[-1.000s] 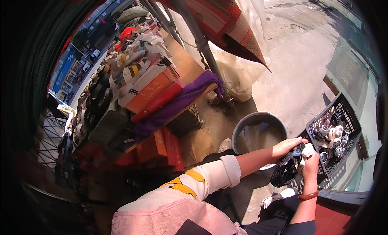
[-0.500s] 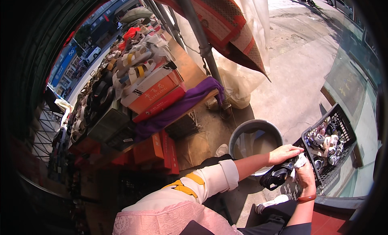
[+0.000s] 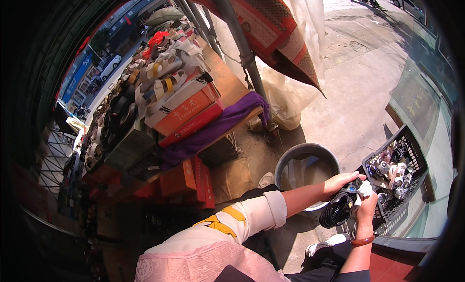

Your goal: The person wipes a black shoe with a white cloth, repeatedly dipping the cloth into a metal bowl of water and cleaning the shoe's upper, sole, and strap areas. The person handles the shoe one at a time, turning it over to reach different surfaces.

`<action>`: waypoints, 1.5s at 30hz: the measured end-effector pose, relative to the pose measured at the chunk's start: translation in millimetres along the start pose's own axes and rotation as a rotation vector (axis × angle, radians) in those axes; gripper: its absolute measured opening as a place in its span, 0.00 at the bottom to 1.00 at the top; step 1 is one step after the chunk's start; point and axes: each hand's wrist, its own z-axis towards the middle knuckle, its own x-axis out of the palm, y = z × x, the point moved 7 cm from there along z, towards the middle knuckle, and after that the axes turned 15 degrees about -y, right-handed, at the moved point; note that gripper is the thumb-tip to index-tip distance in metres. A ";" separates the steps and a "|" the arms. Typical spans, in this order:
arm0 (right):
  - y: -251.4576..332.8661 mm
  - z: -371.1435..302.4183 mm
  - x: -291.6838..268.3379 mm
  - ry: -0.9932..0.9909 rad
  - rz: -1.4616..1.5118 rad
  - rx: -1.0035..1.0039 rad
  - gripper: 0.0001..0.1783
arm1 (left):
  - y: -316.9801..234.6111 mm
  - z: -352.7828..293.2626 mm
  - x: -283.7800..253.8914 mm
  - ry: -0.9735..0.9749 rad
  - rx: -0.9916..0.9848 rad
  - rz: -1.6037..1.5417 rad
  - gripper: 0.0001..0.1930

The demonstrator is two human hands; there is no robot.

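A black sandal (image 3: 337, 210) is held up between my two hands, in front of a grey bucket. My left hand (image 3: 339, 183) grips its far side, with the fingers reaching over it. In my closed right hand (image 3: 366, 208) is a crumpled white cloth (image 3: 364, 188), pressed against the sandal's edge. Part of the sandal is hidden by my fingers. Close by on the right stands a black plastic basket (image 3: 417, 151) with several pale and dark sandals (image 3: 397, 174) in it.
The grey bucket (image 3: 279, 174) of murky water stands beneath my left forearm. At left, a table carries piled sandals and shoe boxes (image 3: 186, 107), with a purple cloth (image 3: 213, 131) along its edge. A metal pole (image 3: 237, 35) rises behind it. Glass panels (image 3: 421, 93) line the right.
The black sandal has been turned and lifted slightly to the right. My left hand has shifted around it, and the white cloth has moved a little along its edge.
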 end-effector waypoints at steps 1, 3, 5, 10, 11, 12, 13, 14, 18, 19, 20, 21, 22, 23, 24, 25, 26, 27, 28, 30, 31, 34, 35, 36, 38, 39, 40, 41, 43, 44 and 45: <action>-0.6 -3.2 1.7 0.017 0.010 0.014 0.07 | 1.5 -1.3 -1.2 -0.007 -0.016 0.004 0.27; -30.0 -6.5 -1.4 0.055 0.114 0.220 0.09 | 1.9 -0.9 0.5 -0.003 -0.018 0.043 0.26; -36.9 -6.3 -1.9 0.099 0.262 0.304 0.13 | 2.3 6.8 3.9 0.037 0.046 0.092 0.25; -27.6 -1.1 4.4 0.289 0.329 0.458 0.18 | -30.3 -4.5 2.6 0.027 0.106 0.195 0.26; -18.1 4.3 2.2 0.279 0.227 0.314 0.18 | -28.6 1.5 -9.8 0.081 -0.010 -0.049 0.31; -22.2 4.7 -6.8 0.318 0.143 0.309 0.19 | -41.3 -1.6 -9.0 0.256 -0.053 -0.098 0.36; -42.3 7.0 -20.6 0.257 0.009 0.363 0.18 | -55.5 -2.5 -1.1 0.091 0.018 -0.120 0.36; -45.5 14.5 -36.5 0.117 -0.046 0.332 0.18 | -61.7 -3.6 -0.7 0.122 0.066 -0.119 0.37; -52.8 25.9 -62.2 -0.214 0.507 0.485 0.19 | -47.3 9.1 2.9 -0.002 0.090 -0.047 0.41; -48.7 23.7 -61.1 -0.254 0.610 0.502 0.20 | -45.3 9.2 3.1 -0.008 0.110 0.021 0.41; -41.7 22.4 -58.2 -0.259 0.675 0.505 0.21 | -44.8 8.4 3.6 -0.015 0.133 0.088 0.42; -31.6 21.2 -55.4 -0.267 0.737 0.508 0.21 | -44.2 8.2 3.5 -0.019 0.153 0.154 0.42; -19.5 19.0 -52.1 -0.265 0.755 0.518 0.22 | -42.1 8.3 4.1 -0.005 0.149 0.169 0.43; -31.1 21.7 -48.8 -0.253 0.729 0.476 0.21 | -41.6 8.8 2.5 -0.053 0.173 0.202 0.44; -32.6 19.4 -45.6 -0.237 0.730 0.494 0.21 | -40.6 8.9 3.0 -0.100 0.198 0.235 0.44; -22.7 18.8 -38.4 -0.217 0.731 0.513 0.22 | -40.6 7.7 5.7 -0.150 0.223 0.266 0.44; -4.0 15.2 -33.7 -0.215 0.770 0.448 0.21 | -37.3 7.5 11.7 -0.231 0.249 0.219 0.46; -1.4 16.1 -21.7 -0.075 0.756 0.336 0.23 | -35.0 4.2 12.8 -0.286 0.265 0.197 0.46; 5.2 12.5 -13.5 -0.111 0.594 0.171 0.26 | -29.1 7.8 0.8 -0.295 0.370 0.316 0.46; 9.5 1.9 11.7 -0.165 0.423 0.029 0.34 | -14.8 13.5 -2.1 -0.177 0.461 0.332 0.46; 5.0 -2.9 17.7 -0.186 0.417 0.050 0.38 | -13.1 13.2 -3.8 -0.200 0.414 0.325 0.48; -2.0 2.0 8.8 -0.230 0.391 0.013 0.21 | -10.1 6.1 4.8 -0.229 0.470 0.378 0.50; -0.6 5.4 4.7 -0.253 0.284 -0.041 0.17 | -12.8 0.7 15.9 -0.179 0.460 0.376 0.46; -4.0 7.3 6.4 -0.311 0.328 0.012 0.14 | -15.2 1.6 16.8 -0.186 0.522 0.474 0.44; -7.6 5.7 2.6 -0.372 0.319 0.061 0.15 | -13.1 3.9 12.9 -0.108 0.483 0.489 0.41; -6.0 6.5 -2.0 -0.394 0.320 0.085 0.15 | -10.7 3.7 15.3 -0.122 0.495 0.536 0.42; -20.3 11.4 -4.1 -0.433 0.393 0.172 0.17 | -8.0 3.2 19.6 -0.135 0.508 0.582 0.45; -26.4 12.5 -10.0 -0.503 0.455 0.222 0.18 | -6.5 1.8 23.2 -0.148 0.520 0.629 0.48; -27.5 18.0 -28.9 -0.580 0.274 0.216 0.18 | 9.1 3.8 22.1 -0.114 0.342 0.564 0.53; -21.1 17.6 -36.5 -0.650 0.299 0.131 0.18 | 14.5 2.7 25.4 -0.069 0.281 0.527 0.52; -19.5 19.0 -43.7 -0.686 0.294 0.102 0.19 | 17.2 -1.2 30.6 -0.024 0.220 0.491 0.51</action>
